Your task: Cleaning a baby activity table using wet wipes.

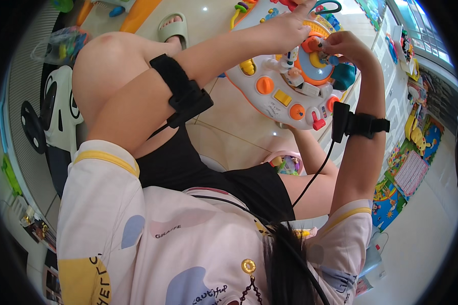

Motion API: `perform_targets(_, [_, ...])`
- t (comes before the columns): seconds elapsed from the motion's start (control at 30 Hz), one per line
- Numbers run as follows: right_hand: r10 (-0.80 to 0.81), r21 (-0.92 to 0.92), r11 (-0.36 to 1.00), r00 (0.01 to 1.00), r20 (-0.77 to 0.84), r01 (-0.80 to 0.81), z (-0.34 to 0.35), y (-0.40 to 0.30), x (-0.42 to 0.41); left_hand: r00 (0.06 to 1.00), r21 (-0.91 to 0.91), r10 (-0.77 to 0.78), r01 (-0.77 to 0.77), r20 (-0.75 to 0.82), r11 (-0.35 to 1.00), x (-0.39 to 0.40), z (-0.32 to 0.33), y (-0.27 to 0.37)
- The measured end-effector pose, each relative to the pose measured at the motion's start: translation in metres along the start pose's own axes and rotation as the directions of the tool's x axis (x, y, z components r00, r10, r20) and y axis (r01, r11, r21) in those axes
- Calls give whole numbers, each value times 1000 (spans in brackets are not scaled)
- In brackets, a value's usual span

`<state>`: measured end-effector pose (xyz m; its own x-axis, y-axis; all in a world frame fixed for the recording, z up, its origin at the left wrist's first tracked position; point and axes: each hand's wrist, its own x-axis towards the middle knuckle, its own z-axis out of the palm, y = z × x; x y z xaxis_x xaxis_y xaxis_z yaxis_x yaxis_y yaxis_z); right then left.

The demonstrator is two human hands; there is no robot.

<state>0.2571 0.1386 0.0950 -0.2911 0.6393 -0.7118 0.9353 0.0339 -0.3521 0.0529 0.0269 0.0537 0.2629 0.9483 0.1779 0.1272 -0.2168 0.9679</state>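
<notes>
A round-edged white and orange toy activity table (252,89) stands in front of me, with an orange dial (265,85), a yellow button (282,98) and a red lever (318,124) on it. My left hand (292,32) reaches over its far side, index finger stretched towards the top edge of the view beside a teal loop (330,7); its other fingers are partly hidden. Over the blue-grey centre disc (309,70), my right hand (341,44) pinches a small figure-like toy piece (321,45), near a yellow curved part (316,60). White toy pieces (294,76) stand at the disc's near left.
A white and black ride-on toy (61,106) is at my left, below a clear bag of colourful toys (66,44). A pink basket of toys (286,162) sits near my right leg. A slippered foot (173,30) rests on the tiles. A cable (316,175) runs from my right forearm.
</notes>
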Motion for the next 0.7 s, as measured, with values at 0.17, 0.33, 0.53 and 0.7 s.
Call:
perform_targets(0.17, [-6, -253, 967, 1000, 10, 9, 16, -24, 5, 999, 26, -47, 47, 2, 999, -3, -5, 5])
perform_targets(0.33, [-94, -311, 947, 995, -26, 82, 17, -14, 14, 996, 79, 85, -83, -26, 993, -2, -3, -3])
perform_targets(0.53, [95, -153, 984, 995, 22, -91, 8, -15, 16, 999, 66, 34, -33, -18, 997, -2, -1, -3])
perform_targets(0.7, [140, 71, 988, 990, -19, -138, 7, 6, 17, 998, 23, -55, 54, 15, 998, -1, -2, 2])
